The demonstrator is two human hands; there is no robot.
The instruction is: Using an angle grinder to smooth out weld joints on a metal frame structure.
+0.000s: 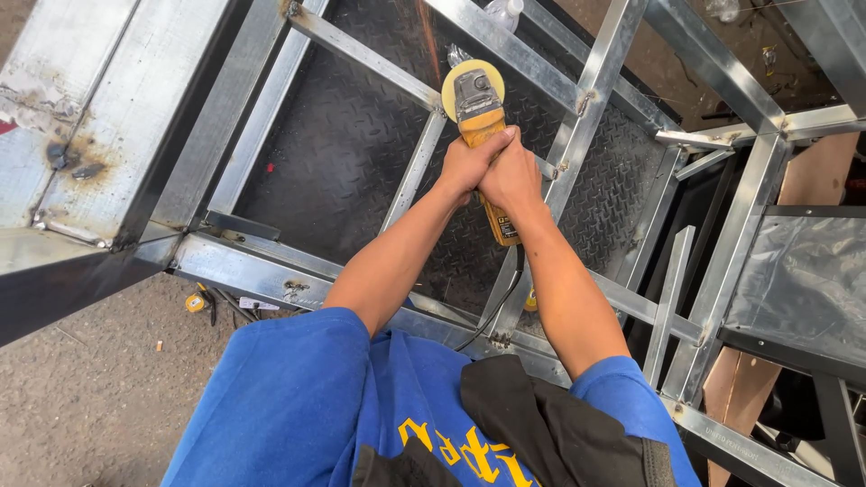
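Both hands, the left hand [466,166] and right hand [512,173], are clamped together around the yellow angle grinder [481,117], its disc [471,88] on a far crossbar [365,56]. Bare hands sit near the disc; a snag could kick it back, and the cord [494,311] trails over steel edges.

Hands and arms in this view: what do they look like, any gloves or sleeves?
Both hands are bare, no gloves: left hand, right hand. The forearms are uncovered too. Short blue sleeves end above the elbows, part of a blue shirt with yellow lettering. No watch or rings show.
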